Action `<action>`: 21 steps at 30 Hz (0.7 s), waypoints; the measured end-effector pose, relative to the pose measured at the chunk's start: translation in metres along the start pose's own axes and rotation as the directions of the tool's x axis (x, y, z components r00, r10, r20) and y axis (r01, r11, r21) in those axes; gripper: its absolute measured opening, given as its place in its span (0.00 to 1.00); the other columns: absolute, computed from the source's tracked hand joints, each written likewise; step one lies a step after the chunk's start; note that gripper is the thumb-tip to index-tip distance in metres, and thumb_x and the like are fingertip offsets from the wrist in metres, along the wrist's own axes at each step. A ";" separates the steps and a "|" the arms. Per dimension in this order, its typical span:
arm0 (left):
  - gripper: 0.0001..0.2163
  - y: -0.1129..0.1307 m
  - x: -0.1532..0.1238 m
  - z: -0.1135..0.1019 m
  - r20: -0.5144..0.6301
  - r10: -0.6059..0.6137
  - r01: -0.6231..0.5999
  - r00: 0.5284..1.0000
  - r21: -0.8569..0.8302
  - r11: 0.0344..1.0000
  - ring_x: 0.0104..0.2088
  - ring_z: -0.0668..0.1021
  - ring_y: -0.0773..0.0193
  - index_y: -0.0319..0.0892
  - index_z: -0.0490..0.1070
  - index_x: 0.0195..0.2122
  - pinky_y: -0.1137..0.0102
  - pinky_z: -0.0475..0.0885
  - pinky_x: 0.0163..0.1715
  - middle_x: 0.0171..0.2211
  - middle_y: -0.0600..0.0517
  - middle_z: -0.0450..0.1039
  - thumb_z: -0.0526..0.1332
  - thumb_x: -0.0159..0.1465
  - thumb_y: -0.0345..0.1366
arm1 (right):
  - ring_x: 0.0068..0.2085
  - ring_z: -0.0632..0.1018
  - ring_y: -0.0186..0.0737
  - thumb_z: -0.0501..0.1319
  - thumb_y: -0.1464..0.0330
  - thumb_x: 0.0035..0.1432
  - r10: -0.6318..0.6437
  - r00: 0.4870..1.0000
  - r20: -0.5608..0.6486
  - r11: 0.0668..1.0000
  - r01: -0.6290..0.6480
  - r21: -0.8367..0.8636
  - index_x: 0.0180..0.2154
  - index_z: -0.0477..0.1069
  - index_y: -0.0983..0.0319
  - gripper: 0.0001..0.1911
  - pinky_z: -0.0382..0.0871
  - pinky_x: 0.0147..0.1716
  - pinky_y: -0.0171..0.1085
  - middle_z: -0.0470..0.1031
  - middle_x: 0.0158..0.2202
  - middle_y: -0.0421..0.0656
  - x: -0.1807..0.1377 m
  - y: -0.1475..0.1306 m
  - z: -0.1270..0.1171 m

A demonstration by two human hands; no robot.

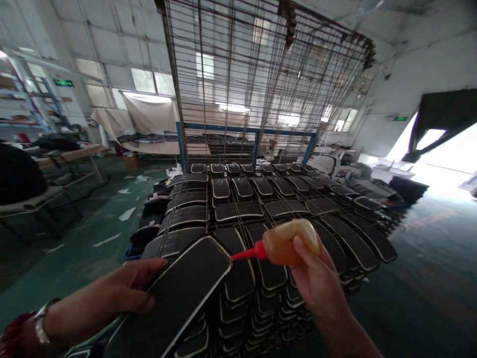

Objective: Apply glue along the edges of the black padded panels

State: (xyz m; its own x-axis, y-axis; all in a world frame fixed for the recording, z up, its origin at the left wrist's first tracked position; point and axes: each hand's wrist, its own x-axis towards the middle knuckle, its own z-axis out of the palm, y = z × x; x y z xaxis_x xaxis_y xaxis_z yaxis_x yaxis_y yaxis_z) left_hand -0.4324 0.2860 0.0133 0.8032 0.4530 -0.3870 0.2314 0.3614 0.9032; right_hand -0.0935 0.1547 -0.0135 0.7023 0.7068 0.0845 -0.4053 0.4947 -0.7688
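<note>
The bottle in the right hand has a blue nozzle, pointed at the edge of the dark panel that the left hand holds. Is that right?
Not quite: the head view shows that the nozzle is red, not blue. The bottle is indeed in the right hand, pointed at the edge of the dark panel that the left hand holds.

The left hand (124, 288), at eleven o'clock, is on a panel (182, 293); the right hand (316, 278), at one, is around a bottle (281, 244), its nozzle (246, 254) at the panel's far right corner. Beyond, at twelve, lie rows of other panels (238, 213), a wire grid (230, 64) rising behind. A table (80, 152) stands at ten, a doorway (449, 156) at two.
</note>
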 end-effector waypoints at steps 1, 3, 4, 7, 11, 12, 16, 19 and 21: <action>0.21 0.001 0.000 0.004 -0.001 0.001 -0.001 1.000 -0.002 1.000 0.49 0.87 0.46 0.50 0.84 0.51 0.55 0.77 0.51 0.47 0.58 0.90 0.69 0.55 0.33 | 0.40 0.83 0.40 0.87 0.61 0.41 0.002 0.999 -0.036 1.000 -0.001 0.016 0.44 0.82 0.55 0.28 0.82 0.37 0.34 0.83 0.42 0.40 -0.001 0.001 0.001; 0.19 0.005 -0.001 0.014 0.001 0.005 -0.005 1.000 0.000 1.000 0.48 0.88 0.45 0.47 0.84 0.52 0.57 0.79 0.50 0.46 0.55 0.90 0.70 0.57 0.33 | 0.39 0.83 0.39 0.88 0.61 0.38 0.019 0.996 -0.082 0.999 -0.016 0.034 0.43 0.83 0.55 0.29 0.82 0.36 0.32 0.83 0.41 0.40 -0.003 0.001 0.001; 0.19 0.007 -0.001 0.018 0.001 0.007 -0.007 1.000 0.002 1.000 0.48 0.88 0.45 0.46 0.84 0.51 0.58 0.80 0.50 0.46 0.53 0.90 0.70 0.58 0.33 | 0.39 0.83 0.39 0.88 0.62 0.38 0.027 0.996 -0.090 0.999 -0.023 0.036 0.43 0.83 0.56 0.29 0.83 0.36 0.32 0.83 0.41 0.40 -0.005 0.002 0.001; 0.19 0.010 0.000 0.026 -0.018 0.013 -0.013 1.000 -0.024 1.000 0.46 0.89 0.44 0.46 0.84 0.52 0.60 0.83 0.47 0.44 0.52 0.90 0.72 0.58 0.33 | 0.38 0.83 0.40 0.88 0.62 0.39 0.033 0.997 -0.067 0.999 -0.031 0.032 0.42 0.83 0.56 0.28 0.82 0.35 0.32 0.83 0.40 0.41 -0.009 0.004 -0.002; 0.18 0.009 0.004 0.030 -0.030 0.003 -0.006 1.000 -0.101 0.995 0.45 0.89 0.46 0.47 0.86 0.49 0.61 0.84 0.45 0.43 0.52 0.90 0.74 0.57 0.33 | 0.39 0.83 0.39 0.87 0.61 0.44 0.040 0.998 -0.048 0.999 -0.038 0.032 0.43 0.84 0.56 0.25 0.82 0.37 0.30 0.84 0.41 0.41 -0.015 0.008 -0.007; 0.16 0.010 0.005 0.032 -0.029 -0.003 0.000 1.000 -0.116 0.993 0.43 0.89 0.47 0.46 0.86 0.48 0.63 0.84 0.44 0.42 0.51 0.91 0.75 0.56 0.33 | 0.40 0.83 0.39 0.86 0.61 0.45 0.040 0.998 -0.047 0.999 -0.039 0.031 0.44 0.84 0.56 0.25 0.82 0.38 0.30 0.84 0.42 0.41 -0.017 0.008 -0.008; 0.17 0.014 0.009 0.038 -0.029 -0.026 0.022 0.999 -0.131 0.991 0.43 0.90 0.48 0.46 0.87 0.47 0.64 0.84 0.42 0.43 0.47 0.90 0.76 0.56 0.33 | 0.41 0.84 0.39 0.86 0.62 0.47 0.042 0.999 -0.023 0.999 -0.042 0.022 0.46 0.84 0.55 0.24 0.82 0.39 0.30 0.84 0.42 0.42 -0.026 0.008 -0.009; 0.20 0.016 0.014 0.041 -0.012 -0.030 0.028 0.999 -0.141 0.990 0.44 0.90 0.46 0.46 0.85 0.52 0.63 0.85 0.43 0.45 0.46 0.90 0.75 0.57 0.33 | 0.40 0.84 0.39 0.87 0.60 0.44 0.056 0.998 -0.033 0.998 -0.056 0.004 0.45 0.84 0.56 0.26 0.83 0.39 0.32 0.85 0.42 0.42 -0.033 0.007 -0.007; 0.22 0.018 0.017 0.043 -0.010 -0.023 0.021 1.000 -0.160 0.987 0.42 0.90 0.48 0.46 0.84 0.54 0.64 0.85 0.42 0.44 0.45 0.90 0.75 0.56 0.32 | 0.39 0.84 0.39 0.87 0.59 0.42 0.064 0.997 -0.047 0.998 -0.065 -0.013 0.44 0.84 0.56 0.28 0.82 0.39 0.31 0.85 0.41 0.42 -0.037 0.006 -0.006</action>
State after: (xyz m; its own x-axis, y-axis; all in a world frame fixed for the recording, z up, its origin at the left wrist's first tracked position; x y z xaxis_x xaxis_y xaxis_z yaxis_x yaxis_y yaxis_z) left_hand -0.3905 0.2648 0.0307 0.7919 0.4528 -0.4096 0.1576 0.4965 0.8536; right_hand -0.1180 0.1285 -0.0246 0.7018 0.7123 0.0050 -0.4425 0.4415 -0.7806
